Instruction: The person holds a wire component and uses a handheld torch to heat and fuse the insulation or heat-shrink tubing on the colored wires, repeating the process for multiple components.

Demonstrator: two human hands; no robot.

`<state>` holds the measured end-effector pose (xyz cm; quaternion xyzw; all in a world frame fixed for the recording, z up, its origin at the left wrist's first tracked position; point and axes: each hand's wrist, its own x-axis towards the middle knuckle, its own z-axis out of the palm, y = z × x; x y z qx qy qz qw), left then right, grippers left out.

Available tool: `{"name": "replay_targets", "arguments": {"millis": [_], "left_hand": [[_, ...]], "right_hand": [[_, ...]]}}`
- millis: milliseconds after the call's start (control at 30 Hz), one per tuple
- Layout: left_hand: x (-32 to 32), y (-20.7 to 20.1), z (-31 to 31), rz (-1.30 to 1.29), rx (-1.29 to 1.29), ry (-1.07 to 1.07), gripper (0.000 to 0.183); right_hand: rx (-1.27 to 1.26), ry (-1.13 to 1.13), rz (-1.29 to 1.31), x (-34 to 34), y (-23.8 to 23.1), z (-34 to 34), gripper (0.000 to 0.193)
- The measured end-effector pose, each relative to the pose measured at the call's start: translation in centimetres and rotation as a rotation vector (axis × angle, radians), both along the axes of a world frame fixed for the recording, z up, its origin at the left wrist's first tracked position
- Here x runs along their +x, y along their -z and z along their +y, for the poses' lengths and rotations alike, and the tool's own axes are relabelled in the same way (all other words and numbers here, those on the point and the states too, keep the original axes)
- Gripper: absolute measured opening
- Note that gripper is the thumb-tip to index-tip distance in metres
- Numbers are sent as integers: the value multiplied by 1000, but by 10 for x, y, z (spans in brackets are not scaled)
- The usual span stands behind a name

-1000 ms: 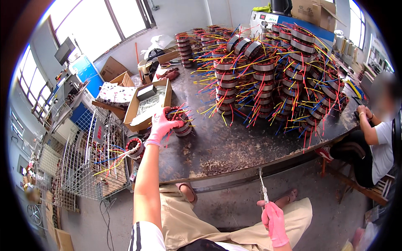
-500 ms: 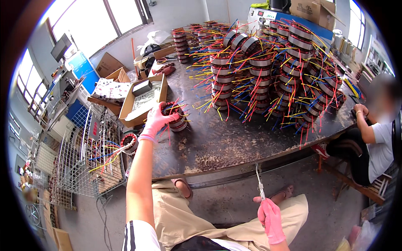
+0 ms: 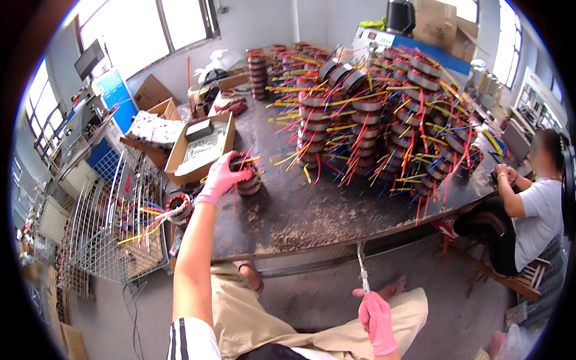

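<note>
My left hand (image 3: 221, 180), in a pink glove, is closed round the top of a short stack of motor stators (image 3: 250, 185) at the table's left side. Coloured wire leads stick out from under its fingers. My right hand (image 3: 377, 318), also gloved in pink, grips a slim metal tool (image 3: 363, 273) below the table's front edge. This tool points up, its thin tip slightly bent and close to the edge. What the tool is for I cannot tell. Left of my left forearm, a single stator (image 3: 179, 207) with bundled pale, red and yellow leads sits by the wire basket.
Tall stacks of stators (image 3: 366, 120) with bristling leads fill the far middle and right of the dark table (image 3: 294, 222). A cardboard box (image 3: 228, 141) of clear tubes lies beyond my left hand. Wire baskets (image 3: 120, 231) stand left; a co-worker (image 3: 540, 207) sits right.
The whole view has shifted slightly, with the table and hands lying further left in it. Both hands keep their holds; the tool's tip stays close to the table's edge.
</note>
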<state>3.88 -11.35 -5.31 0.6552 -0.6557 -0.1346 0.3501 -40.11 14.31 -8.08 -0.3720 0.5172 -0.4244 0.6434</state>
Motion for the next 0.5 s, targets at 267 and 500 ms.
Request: {"name": "replay_targets", "arguments": {"millis": [267,500], "left_hand": [[-55,-71,-27,-4,-480,-48,30],[-135,-156,-123,-174,-514,77,25]], "right_hand": [[20,3,-30,-18,-21,6,42],[-153,252,-75,-24,-40,0,26]]}}
